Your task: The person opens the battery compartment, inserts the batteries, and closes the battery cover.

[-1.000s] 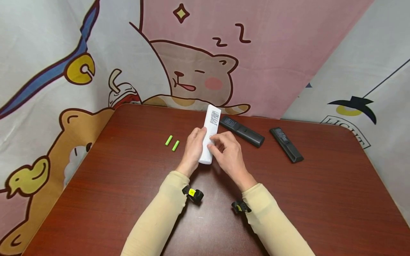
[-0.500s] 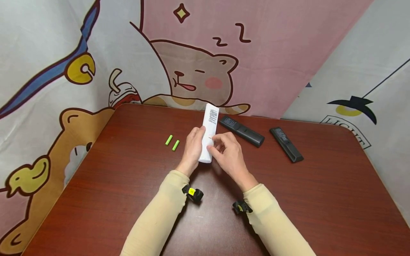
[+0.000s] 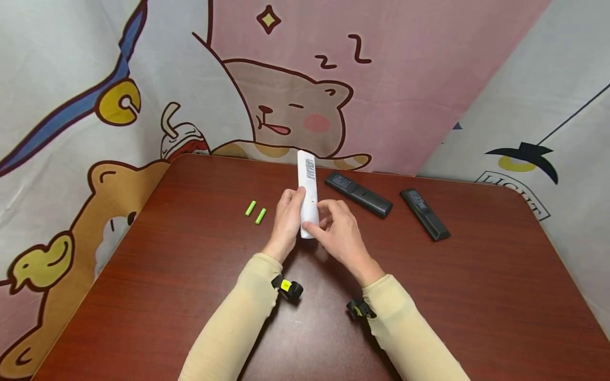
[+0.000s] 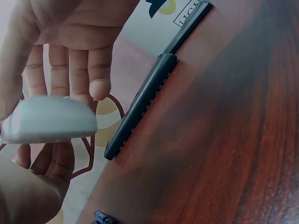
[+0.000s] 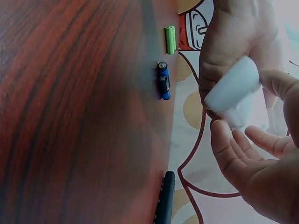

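A white remote control (image 3: pixel 308 182) is held up over the table, its label-printed back facing up and a small mark below the label. My left hand (image 3: pixel 286 222) grips its left edge, thumb along the side. At the near right end, my right hand (image 3: pixel 344 234) has its thumb on the remote's back and its fingers around the right edge. In the left wrist view the remote's near end faces the camera, with fingers on both sides of it. The right wrist view catches its blurred end between the two hands.
Two green batteries (image 3: pixel 255 211) lie left of the hands. Two blue batteries (image 5: pixel 163 81), hidden in the head view, lie on the brown table (image 3: pixel 190 296). Two black remotes (image 3: pixel 359 194) rest at the right. A printed cloth (image 3: pixel 405 79) hangs behind the table.
The white remote has turned, its far end swinging left. My right thumb has slid toward the remote's near end. The batteries and black remotes have stayed put.
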The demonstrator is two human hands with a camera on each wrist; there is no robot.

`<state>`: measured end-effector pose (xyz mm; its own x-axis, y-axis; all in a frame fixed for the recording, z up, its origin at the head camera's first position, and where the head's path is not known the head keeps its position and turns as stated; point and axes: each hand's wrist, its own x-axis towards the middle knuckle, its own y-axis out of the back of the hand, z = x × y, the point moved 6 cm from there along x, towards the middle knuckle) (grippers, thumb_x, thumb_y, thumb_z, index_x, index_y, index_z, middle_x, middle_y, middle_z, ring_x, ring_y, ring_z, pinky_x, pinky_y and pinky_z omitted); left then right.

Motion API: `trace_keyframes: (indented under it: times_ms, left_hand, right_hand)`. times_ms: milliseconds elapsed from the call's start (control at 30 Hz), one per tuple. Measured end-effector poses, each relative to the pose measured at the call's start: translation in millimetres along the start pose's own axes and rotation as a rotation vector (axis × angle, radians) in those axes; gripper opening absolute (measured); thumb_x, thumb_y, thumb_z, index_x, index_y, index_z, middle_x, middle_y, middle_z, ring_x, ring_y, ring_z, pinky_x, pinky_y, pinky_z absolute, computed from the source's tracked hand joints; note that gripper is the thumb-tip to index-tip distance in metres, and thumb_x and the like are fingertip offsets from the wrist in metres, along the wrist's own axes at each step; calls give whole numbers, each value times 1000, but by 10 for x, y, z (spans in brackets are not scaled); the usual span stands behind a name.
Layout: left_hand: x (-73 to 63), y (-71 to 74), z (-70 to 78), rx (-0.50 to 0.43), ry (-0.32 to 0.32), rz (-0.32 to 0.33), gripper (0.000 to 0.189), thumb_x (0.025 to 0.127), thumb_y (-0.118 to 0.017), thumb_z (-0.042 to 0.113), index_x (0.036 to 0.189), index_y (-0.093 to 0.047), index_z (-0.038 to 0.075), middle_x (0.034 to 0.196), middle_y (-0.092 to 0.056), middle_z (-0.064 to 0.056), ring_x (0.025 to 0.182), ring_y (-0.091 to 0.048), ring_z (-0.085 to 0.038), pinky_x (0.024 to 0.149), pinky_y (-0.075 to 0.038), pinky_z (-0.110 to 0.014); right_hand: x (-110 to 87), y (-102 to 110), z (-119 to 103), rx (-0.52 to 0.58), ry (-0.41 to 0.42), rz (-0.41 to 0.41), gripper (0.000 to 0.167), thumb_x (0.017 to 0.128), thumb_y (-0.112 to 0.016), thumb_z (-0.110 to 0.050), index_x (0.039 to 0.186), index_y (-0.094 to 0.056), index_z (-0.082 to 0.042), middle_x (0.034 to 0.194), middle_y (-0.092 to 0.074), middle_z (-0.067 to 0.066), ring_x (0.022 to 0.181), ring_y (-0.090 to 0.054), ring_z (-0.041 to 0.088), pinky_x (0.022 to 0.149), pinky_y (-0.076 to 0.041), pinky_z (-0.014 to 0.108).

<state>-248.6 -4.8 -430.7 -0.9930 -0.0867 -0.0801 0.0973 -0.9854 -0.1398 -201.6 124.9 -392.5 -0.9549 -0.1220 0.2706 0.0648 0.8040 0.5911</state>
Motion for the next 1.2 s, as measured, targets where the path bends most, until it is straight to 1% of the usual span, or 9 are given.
trace_keyframes:
  times_ms: [167, 267, 400, 567, 733, 933, 1000, 1133, 1200]
  left_hand:
    - [-12, -9, 7, -24, -9, -10, 25, 105, -57, 27, 87, -54, 10, 93, -59, -6, 94, -53, -15, 94, -43, -39]
    - [-22, -28, 17, -36, -13, -39, 24, 105, -56, 25, 87, -54, 10, 100, -60, -8, 103, -52, -17, 102, -39, -44]
    - [-32, -46, 31, -21, -15, -68, 24, 106, -56, 23, 86, -53, 10, 102, -60, -8, 105, -51, -17, 99, -39, -38]
    - [-49, -76, 24, -5, 10, -111, 22, 105, -57, 22, 86, -53, 11, 95, -59, -3, 95, -53, -17, 90, -42, -39]
    - [-68, -141, 26, -2, 25, -208, 19, 104, -56, 16, 88, -52, 8, 91, -63, -3, 84, -62, -17, 84, -55, -41]
    - [-83, -165, 29, 45, 36, -289, 17, 105, -55, 16, 93, -55, 4, 88, -69, -7, 81, -67, -19, 75, -57, -33]
    - [-86, -156, 38, 72, 37, -298, 18, 104, -55, 17, 97, -57, 1, 91, -70, -10, 85, -68, -26, 76, -58, -36]
    - [-90, -124, 71, 124, 44, -307, 24, 104, -56, 19, 106, -59, -4, 103, -70, -22, 98, -67, -46, 83, -59, -47]
    - [-88, -104, 94, 144, 42, -313, 26, 104, -55, 20, 109, -60, -4, 111, -69, -27, 103, -66, -50, 85, -58, -51]
  right_hand:
    - [8, 28, 35, -32, -47, -29, 48, 85, -86, -22, 120, -61, 1, 113, -67, 17, 90, -70, 28, 81, -56, 41]
    - [9, 58, 60, -37, -73, -43, 50, 86, -85, -23, 123, -61, 1, 112, -71, 16, 94, -71, 29, 82, -56, 44]
    - [5, 90, 96, -49, -93, -61, 54, 87, -84, -23, 127, -61, 3, 112, -74, 17, 95, -71, 30, 83, -57, 45]
    - [-12, 127, 132, -88, -103, -89, 50, 87, -83, -23, 127, -63, 0, 111, -74, 16, 94, -71, 28, 82, -56, 45]
    - [-39, 190, 181, -129, -115, -108, 46, 86, -82, -22, 125, -65, -3, 107, -74, 13, 93, -71, 26, 80, -55, 45]
    - [-78, 277, 232, -155, -108, -120, 47, 86, -81, -22, 126, -64, -4, 107, -72, 12, 92, -69, 25, 79, -55, 44]
    - [-93, 306, 255, -165, -107, -122, 47, 86, -81, -23, 126, -64, -4, 107, -72, 12, 91, -68, 25, 79, -54, 43]
    - [-123, 364, 301, -181, -111, -116, 48, 86, -82, -23, 126, -64, -4, 107, -71, 10, 91, -67, 25, 79, -54, 42]
    - [-141, 393, 319, -192, -112, -115, 49, 86, -81, -24, 126, -64, -4, 108, -71, 11, 92, -68, 27, 79, -53, 42]
